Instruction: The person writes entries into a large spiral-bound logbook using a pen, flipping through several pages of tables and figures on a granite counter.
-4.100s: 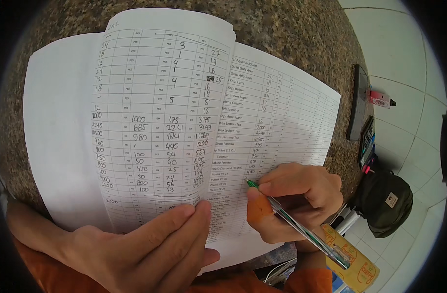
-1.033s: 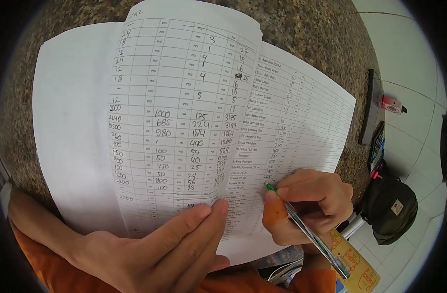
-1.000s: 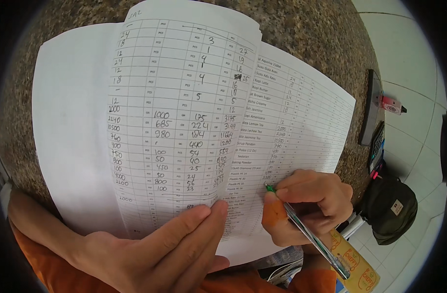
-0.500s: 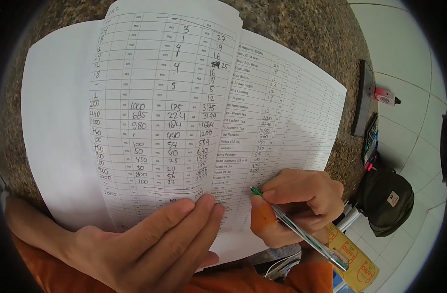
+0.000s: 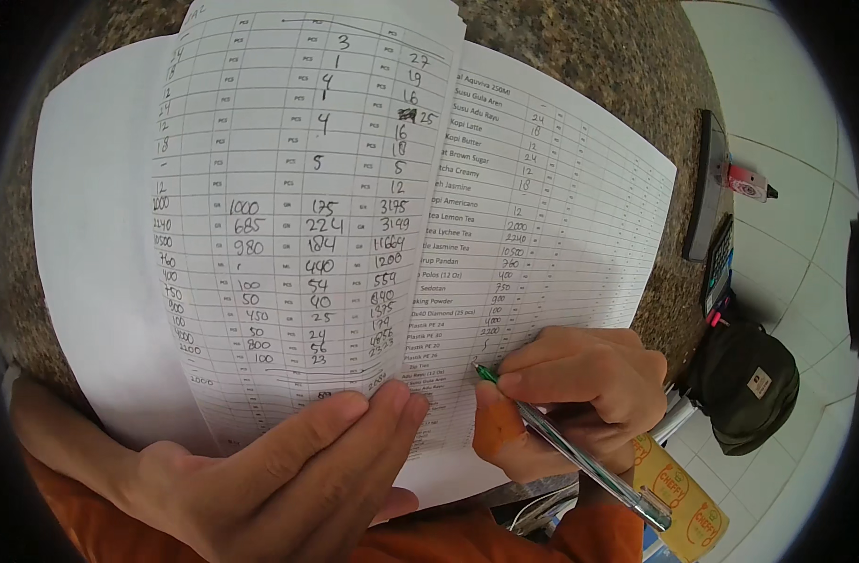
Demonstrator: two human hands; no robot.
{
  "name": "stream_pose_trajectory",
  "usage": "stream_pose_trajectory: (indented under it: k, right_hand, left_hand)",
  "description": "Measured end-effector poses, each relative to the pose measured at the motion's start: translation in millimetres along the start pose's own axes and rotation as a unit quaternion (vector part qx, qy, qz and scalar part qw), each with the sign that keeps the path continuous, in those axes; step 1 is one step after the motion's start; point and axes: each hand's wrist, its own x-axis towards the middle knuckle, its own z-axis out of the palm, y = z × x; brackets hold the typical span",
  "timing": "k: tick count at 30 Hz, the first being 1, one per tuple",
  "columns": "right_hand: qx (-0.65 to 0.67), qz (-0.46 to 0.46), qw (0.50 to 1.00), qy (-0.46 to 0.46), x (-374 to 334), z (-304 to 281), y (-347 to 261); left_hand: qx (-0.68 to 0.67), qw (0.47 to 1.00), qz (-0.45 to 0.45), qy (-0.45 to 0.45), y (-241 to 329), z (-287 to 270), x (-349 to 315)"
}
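Note:
A stack of printed table sheets with handwritten figures lies on a speckled brown stone surface. My left hand, fingers close together, holds the lower part of a curled, lifted sheet, its thumb showing below the fingers. Under that sheet, to the right, is another printed page with a list and a handwritten column. My right hand pinches a clear-barrelled pen with a green grip end. The pen's tip is at this page, just below the last handwritten entries; whether it touches the paper I cannot tell.
Along the right edge of the stone surface lie a dark flat device, a pink object and a calculator. Beyond, a dark green bag and a yellow printed package sit lower, near white floor tiles.
The lifted sheet has shifted slightly left and curls over a little more, baring more of the page beneath. My right hand and pen have shifted slightly left.

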Motion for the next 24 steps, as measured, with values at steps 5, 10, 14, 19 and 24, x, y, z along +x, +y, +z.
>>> stream_pose_trajectory:
  k: [5,10,14,19,24]
  right_hand:
    - [0.001,0.015,1.0,0.012,-3,1,-1]
    - [0.004,0.003,1.0,-0.005,-2,-1,0]
    - [0.003,0.013,1.0,0.007,-4,-1,0]
    - [-0.003,0.015,1.0,-0.002,-3,-2,-1]
    - [-0.003,0.02,1.0,0.017,-5,-1,0]
  left_hand:
    - [0.006,1.0,0.006,0.001,-1,0,0]
    - [0.017,1.0,0.023,0.003,-4,0,0]
    - [0.018,1.0,0.014,0.006,-1,1,0]
    - [0.017,1.0,0.013,0.007,0,2,-2]
    - [0.02,0.998,0.019,0.057,-2,16,-4]
